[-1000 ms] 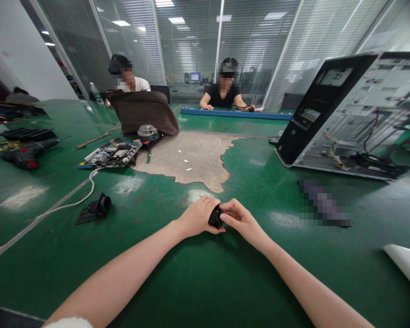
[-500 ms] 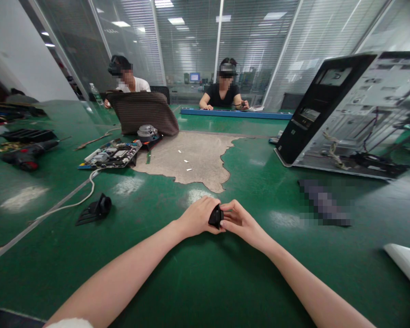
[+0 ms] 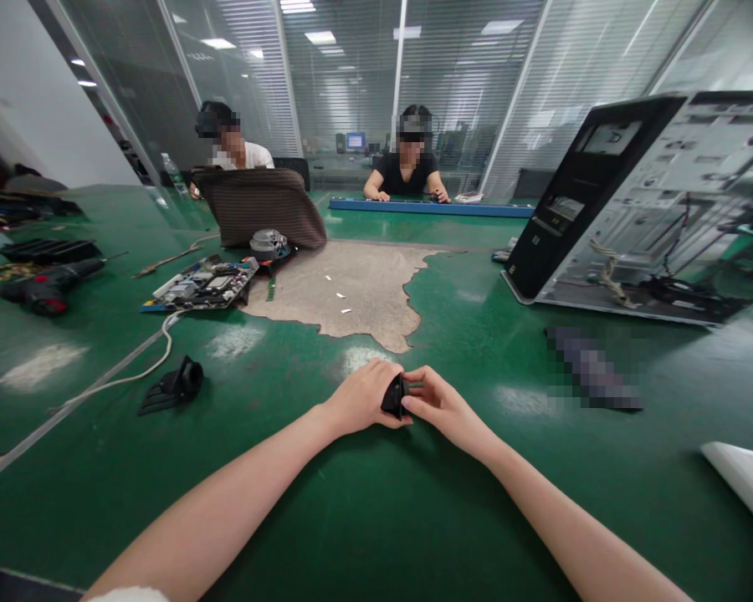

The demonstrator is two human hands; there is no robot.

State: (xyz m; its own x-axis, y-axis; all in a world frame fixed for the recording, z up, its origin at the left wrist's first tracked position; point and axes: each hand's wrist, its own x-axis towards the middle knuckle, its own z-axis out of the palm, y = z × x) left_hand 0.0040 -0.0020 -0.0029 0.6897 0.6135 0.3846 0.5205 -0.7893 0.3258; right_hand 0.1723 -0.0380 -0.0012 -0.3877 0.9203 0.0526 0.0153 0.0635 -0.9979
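Note:
A small black part point(image 3: 392, 396) is held between my hands, low in the middle of the view, just above the green table point(image 3: 364, 502). My left hand point(image 3: 364, 395) is closed around its left side, the fingers partly hidden behind it. From the right, my right hand point(image 3: 437, 401) pinches the part's edge between thumb and fingers. Another black piece with a round opening point(image 3: 176, 385) lies on the table to the left, beside a pale cable point(image 3: 154, 368).
A circuit board point(image 3: 204, 286), a power drill point(image 3: 50, 286) and a brown padded panel point(image 3: 263, 205) are at the left. An open computer case point(image 3: 602, 201) stands at the right. A white object point(image 3: 744, 485) lies near the right edge. Two people sit across the table.
My right thumb and fingers have shifted slightly on the black part. The far person in black has lowered a hand towards the table. The view has moved a little.

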